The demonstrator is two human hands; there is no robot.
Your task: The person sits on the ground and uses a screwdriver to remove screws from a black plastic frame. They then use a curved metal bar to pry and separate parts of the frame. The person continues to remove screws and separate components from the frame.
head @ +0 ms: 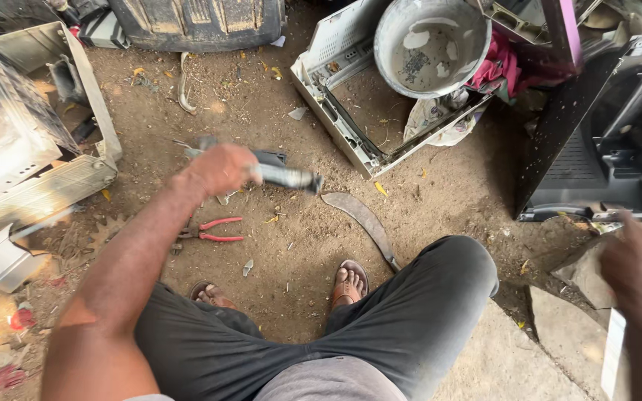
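Dirt ground [276, 111] bears red-handled pliers [213, 230] and a curved blade [362, 219].

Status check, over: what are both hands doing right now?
Left hand gripping grey tool above dirt. Right hand blurred at right edge by white strip; grip unclear. Red-handled pliers and curved blade lying below.

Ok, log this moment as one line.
left hand: grips grey tool | right hand: blurred, by white strip | red pliers: on dirt
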